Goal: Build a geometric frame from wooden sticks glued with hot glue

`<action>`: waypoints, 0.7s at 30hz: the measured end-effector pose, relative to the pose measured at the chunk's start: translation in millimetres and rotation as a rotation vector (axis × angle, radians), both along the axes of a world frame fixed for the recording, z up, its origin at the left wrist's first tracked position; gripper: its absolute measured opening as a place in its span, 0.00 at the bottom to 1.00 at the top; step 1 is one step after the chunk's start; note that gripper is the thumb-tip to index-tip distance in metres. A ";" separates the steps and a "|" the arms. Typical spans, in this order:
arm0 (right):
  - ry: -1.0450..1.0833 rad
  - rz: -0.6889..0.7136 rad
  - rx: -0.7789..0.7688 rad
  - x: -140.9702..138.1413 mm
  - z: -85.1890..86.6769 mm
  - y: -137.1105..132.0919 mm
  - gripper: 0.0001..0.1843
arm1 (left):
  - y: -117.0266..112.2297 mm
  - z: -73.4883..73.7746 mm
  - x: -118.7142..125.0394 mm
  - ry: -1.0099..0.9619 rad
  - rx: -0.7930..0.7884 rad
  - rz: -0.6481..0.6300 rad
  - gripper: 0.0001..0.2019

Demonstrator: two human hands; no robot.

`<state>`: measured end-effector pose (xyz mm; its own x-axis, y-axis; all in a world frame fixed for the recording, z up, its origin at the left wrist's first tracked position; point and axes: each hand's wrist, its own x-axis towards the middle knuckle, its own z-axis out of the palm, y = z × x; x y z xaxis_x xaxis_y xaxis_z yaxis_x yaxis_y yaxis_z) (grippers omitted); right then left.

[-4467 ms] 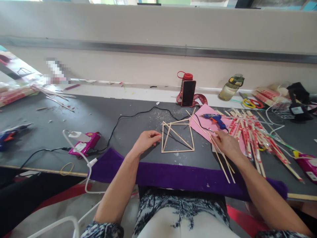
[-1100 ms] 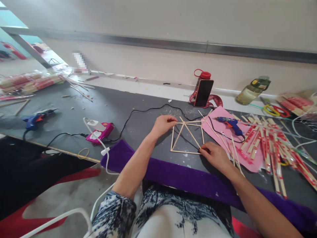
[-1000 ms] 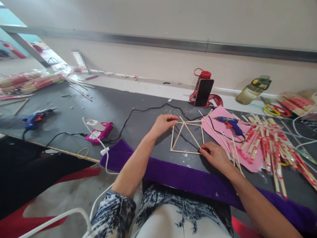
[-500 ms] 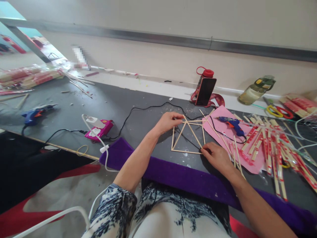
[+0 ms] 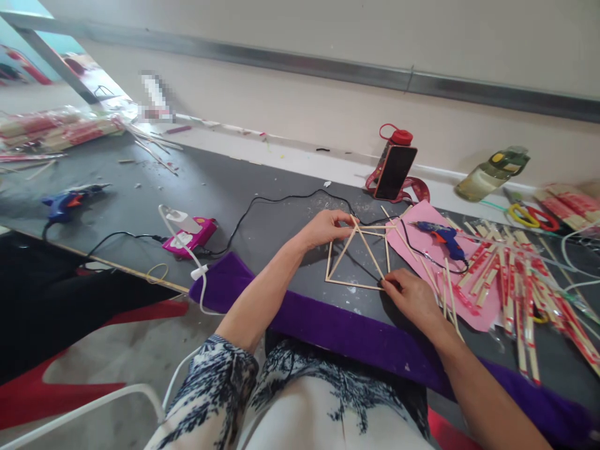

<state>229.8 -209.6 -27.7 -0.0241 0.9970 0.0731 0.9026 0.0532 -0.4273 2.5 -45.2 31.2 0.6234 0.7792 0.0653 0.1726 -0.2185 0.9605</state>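
Observation:
A frame of thin wooden chopsticks (image 5: 355,285) stands on the grey table in front of me, with a four-sided base and sticks slanting up to a peak. My left hand (image 5: 328,227) pinches the frame at its peak, thumb and fingertips closed around the sticks. At the near right corner of the base, my right hand (image 5: 409,294) grips the joint between thumb and fingers. Right of the frame, a blue glue gun (image 5: 443,237) lies on a pink sheet (image 5: 487,312).
Red-wrapped chopsticks (image 5: 510,281) are heaped at the right. Behind stand a phone (image 5: 396,172) against a red-capped bottle and a tilted green-lidded bottle (image 5: 492,175). A pink power strip (image 5: 194,237) and another blue glue gun (image 5: 70,203) lie left; purple cloth (image 5: 328,322) lines the near edge.
The whole view has shifted slightly. Both hands keep their places on the chopstick frame, the left one still at the peak and the right one at the corner.

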 end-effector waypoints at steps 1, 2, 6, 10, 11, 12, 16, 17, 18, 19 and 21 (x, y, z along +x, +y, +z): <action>0.001 -0.001 0.002 0.0 0.1 -0.2 0.12 | 0.0 0.2 0.3 -0.015 -0.026 0.009 0.16; 0.002 -0.002 0.004 0.0 0.2 -0.3 0.12 | 0.2 0.3 0.6 -0.026 -0.046 0.016 0.16; 0.014 0.002 0.007 0.2 0.8 -0.8 0.12 | 1.9 1.6 1.9 -0.011 -0.051 0.016 0.17; 0.007 -0.001 0.018 0.2 1.9 -1.8 0.12 | -0.2 7.4 4.3 -0.013 -0.037 0.018 0.16; 0.000 -0.004 0.021 0.1 2.2 -2.2 0.13 | -1.3 9.3 5.2 -0.016 -0.031 0.019 0.16; -0.007 -0.009 0.024 -0.1 2.7 -2.7 0.13 | -2.4 11.2 6.3 -0.018 -0.023 0.017 0.15; -0.019 -0.023 0.039 -1.9 5.6 -4.1 0.12 | -4.3 15.7 10.7 -0.018 0.025 -0.012 0.15; -0.015 -0.025 0.043 -2.5 6.4 -4.4 0.13 | -3.9 15.9 11.6 -0.016 0.040 -0.021 0.15; -0.007 -0.027 0.047 -3.2 7.2 -4.5 0.13 | -3.2 16.0 12.5 -0.012 0.057 -0.030 0.15; 0.005 -0.030 0.053 -3.9 8.0 -4.7 0.13 | -2.4 16.1 13.2 -0.006 0.075 -0.042 0.15; 0.036 -0.035 0.070 -5.1 9.2 -4.8 0.13 | -0.6 16.9 14.4 0.011 0.108 -0.066 0.15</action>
